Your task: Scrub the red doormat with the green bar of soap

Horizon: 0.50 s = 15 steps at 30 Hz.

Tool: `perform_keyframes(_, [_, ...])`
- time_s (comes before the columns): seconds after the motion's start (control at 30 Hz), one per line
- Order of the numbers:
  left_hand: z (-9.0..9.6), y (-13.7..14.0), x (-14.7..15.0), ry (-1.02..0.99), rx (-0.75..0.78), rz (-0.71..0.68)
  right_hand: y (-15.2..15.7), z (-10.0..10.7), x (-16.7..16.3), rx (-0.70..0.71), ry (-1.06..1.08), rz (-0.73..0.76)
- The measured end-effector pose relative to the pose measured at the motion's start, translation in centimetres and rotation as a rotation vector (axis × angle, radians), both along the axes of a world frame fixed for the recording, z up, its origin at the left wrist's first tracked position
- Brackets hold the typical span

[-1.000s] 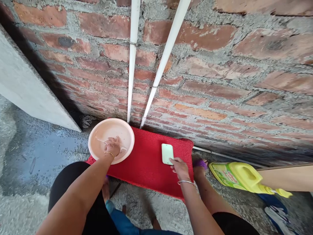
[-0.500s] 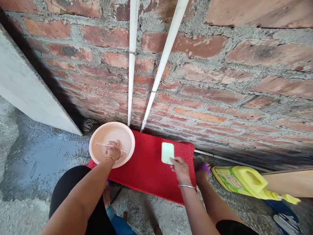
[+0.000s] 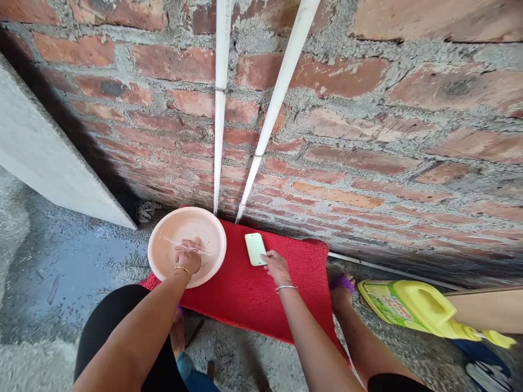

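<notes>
My left hand [image 3: 189, 255] is inside a pale pink basin [image 3: 154, 260], its fingers closed on a thin, whitish, see-through piece [image 3: 171, 241]. This piece sticks out on both sides of the hand, and the middle of it is hidden. The basin stands on the left end of a red cloth-covered surface [image 3: 229, 294]. To the right of the basin, my right hand [image 3: 276, 267] pinches a flat pale green plate [image 3: 255, 249] by its lower right corner. The plate has rounded corners and is held over the red cover.
A brick wall [image 3: 171, 60] with two white pipes [image 3: 220, 109] rises behind. On the right floor lies a yellow jug [image 3: 425, 307] near a board [image 3: 490, 310]. A grey slab [image 3: 57, 158] leans at left above wet concrete [image 3: 81, 256].
My right hand has carried the pale green plate leftward, closer to the basin, and tilted it. The whitish piece in my left hand has turned slightly within the basin.
</notes>
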<state>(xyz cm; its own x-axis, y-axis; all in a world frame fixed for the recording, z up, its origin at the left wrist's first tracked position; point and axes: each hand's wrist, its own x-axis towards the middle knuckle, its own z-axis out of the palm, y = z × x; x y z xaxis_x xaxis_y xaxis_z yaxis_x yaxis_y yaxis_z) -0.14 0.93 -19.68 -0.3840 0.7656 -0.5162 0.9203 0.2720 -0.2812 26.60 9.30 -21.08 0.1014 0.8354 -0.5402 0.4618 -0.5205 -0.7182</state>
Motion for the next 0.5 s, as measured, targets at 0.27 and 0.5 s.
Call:
perform_keyframes(0.27, [-1.5, -0.3, -0.3, 0.028, 0.040, -0.028, -1.5, 2.7, 17.6, 0.050, -0.150, -0.448])
perform_keyframes(0.5, [-2.4, -0.3, -0.5, -0.068, 0.193, 0.001, -1.2, 2.4, 15.9, 0.148, -0.060, -0.513])
